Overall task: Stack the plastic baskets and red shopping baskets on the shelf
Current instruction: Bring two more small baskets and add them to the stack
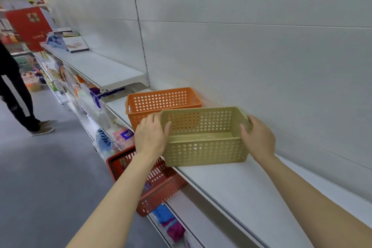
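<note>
In the head view, a beige plastic basket (203, 137) with round perforations in its walls and an open top sits on a white shelf (231, 185), its near bottom corner at the shelf's front edge and its body tipped slightly toward the camera. Just behind it on the same shelf stands an orange plastic basket (159, 100) of the same perforated pattern; its colour shows through the beige basket's far wall, and whether the two touch cannot be told. Below the shelf's front edge a red shopping basket (161, 185) with slotted walls hangs out over the grey floor (40, 167), partly hidden by the left forearm. Both bare arms reach forward from the lower edge of the frame. The left hand (150, 135) clasps the beige basket's left end, thumb curled over the rim onto the inner wall and fingers behind the end. The right hand (258, 137) grips the right end, fingertips hooked over that rim. The beige basket thus lies between the two hands, held at both short ends. At far left another person's legs (18, 96) in dark trousers stand in the aisle.
</note>
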The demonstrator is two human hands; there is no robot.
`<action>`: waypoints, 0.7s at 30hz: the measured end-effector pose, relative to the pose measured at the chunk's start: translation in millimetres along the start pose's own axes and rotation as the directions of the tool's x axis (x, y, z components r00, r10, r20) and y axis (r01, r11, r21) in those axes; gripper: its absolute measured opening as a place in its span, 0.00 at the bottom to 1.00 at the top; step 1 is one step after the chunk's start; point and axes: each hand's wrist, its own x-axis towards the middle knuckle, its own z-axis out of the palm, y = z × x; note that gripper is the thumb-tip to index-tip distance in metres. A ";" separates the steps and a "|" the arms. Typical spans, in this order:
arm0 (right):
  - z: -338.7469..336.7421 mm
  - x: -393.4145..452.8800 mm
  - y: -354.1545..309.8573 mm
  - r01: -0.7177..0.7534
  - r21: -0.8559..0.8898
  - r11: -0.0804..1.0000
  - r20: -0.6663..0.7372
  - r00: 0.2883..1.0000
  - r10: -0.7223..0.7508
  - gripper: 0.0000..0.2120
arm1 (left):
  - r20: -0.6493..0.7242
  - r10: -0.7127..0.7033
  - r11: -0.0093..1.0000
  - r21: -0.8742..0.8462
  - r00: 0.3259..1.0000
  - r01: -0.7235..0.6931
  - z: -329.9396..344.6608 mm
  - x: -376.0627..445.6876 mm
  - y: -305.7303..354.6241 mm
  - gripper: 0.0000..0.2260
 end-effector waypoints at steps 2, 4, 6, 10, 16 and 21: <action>6.0 1.9 0.6 -0.020 0.028 0.999 -0.011 1.000 0.020 0.19 | -0.015 -0.016 1.000 -0.019 1.000 0.016 3.6 19.5 -12.1 0.19; 8.8 1.6 -1.8 -0.070 0.068 0.995 -0.024 0.997 0.072 0.20 | -0.010 -0.063 0.998 -0.023 0.998 0.063 6.8 38.7 -27.9 0.20; 10.4 0.6 -3.5 -0.133 0.082 0.988 0.000 0.991 0.133 0.21 | 0.000 -0.138 0.990 -0.025 0.990 0.137 11.2 57.2 -49.4 0.20; 8.9 -3.0 -2.4 -0.306 0.253 0.918 0.054 0.952 0.303 0.21 | 0.090 -0.377 0.921 -0.068 0.922 0.383 28.9 95.3 -92.9 0.22; 7.7 -13.6 -2.6 -0.408 0.509 0.758 0.097 0.902 0.420 0.18 | 0.255 -0.536 0.804 -0.137 0.805 0.579 47.7 113.0 -108.4 0.15; 1.6 -31.6 -7.7 -0.315 0.619 0.720 0.004 0.917 0.398 0.20 | 0.157 -0.579 0.729 -0.341 0.800 0.594 39.1 92.4 -95.5 0.15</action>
